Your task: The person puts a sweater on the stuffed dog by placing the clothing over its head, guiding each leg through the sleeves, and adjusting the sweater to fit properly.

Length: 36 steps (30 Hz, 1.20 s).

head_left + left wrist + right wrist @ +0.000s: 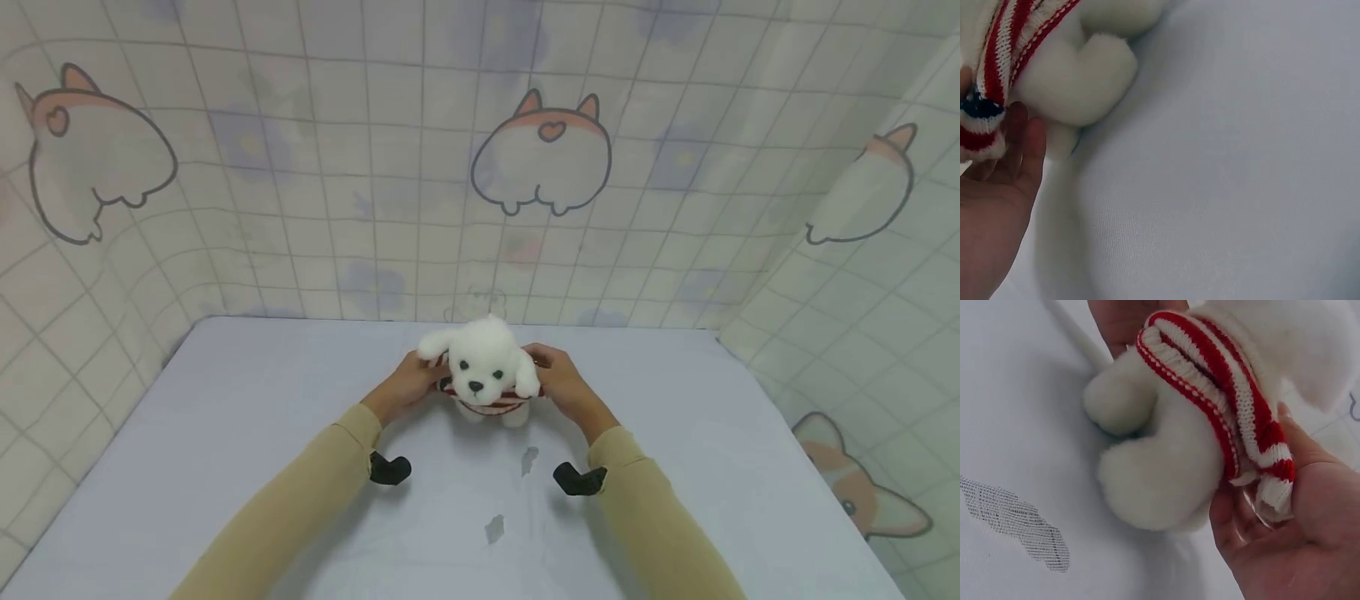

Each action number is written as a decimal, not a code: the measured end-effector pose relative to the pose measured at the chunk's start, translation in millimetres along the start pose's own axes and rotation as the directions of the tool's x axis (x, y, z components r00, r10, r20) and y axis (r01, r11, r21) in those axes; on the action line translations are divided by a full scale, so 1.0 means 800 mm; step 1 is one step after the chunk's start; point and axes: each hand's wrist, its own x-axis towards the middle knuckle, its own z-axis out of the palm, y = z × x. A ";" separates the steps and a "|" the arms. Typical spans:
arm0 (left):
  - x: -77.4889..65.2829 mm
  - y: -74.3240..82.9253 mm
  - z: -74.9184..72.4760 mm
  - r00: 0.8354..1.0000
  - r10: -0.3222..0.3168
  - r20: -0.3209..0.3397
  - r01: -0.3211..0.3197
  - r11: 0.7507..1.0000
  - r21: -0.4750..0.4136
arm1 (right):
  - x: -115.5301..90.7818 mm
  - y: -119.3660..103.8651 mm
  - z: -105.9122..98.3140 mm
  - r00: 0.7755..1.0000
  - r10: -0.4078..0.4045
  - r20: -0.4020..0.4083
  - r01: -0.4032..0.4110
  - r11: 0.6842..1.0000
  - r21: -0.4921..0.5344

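One plush dog (486,358) on the table (285,367), body level.
Head: left hand (408,385) and right hand (564,383) flank it. Left wrist: fingers curl round a sweater sleeve (980,142). Right wrist: thumb and fingers pinch the opposite sleeve (1277,481); likely light, squashy, best held mid-body.

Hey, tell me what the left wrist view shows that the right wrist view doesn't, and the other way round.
Only the left wrist view shows the navy patch on the sweater. Only the right wrist view shows the right hand, a gray patch on the table and a bit of the backdrop. Both show the toy's white fur, the sweater's red and white stripes, some of the left hand and the pale table.
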 end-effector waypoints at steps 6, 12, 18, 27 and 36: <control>-0.006 0.003 -0.001 1.000 0.003 0.027 -0.001 0.998 -0.070 | -0.008 -0.033 -0.012 0.998 -0.010 -0.070 0.009 1.000 -0.005; -0.020 0.002 -0.005 0.998 -0.024 0.050 0.028 0.995 -0.093 | -0.011 -0.079 -0.018 0.987 -0.132 -0.094 0.125 0.989 -0.079; -0.031 0.000 0.002 0.994 -0.037 0.103 0.036 0.999 0.007 | -0.013 -0.112 -0.011 0.979 -0.205 0.004 0.200 0.955 -0.220; -0.032 -0.012 0.017 0.993 -0.010 0.115 0.006 0.999 0.037 | -0.023 -0.122 0.010 0.988 -0.090 0.126 0.127 0.937 -0.325; -0.031 -0.013 0.028 0.996 -0.005 0.088 -0.004 0.995 0.104 | -0.021 -0.114 0.009 0.991 -0.133 0.001 0.128 0.959 -0.253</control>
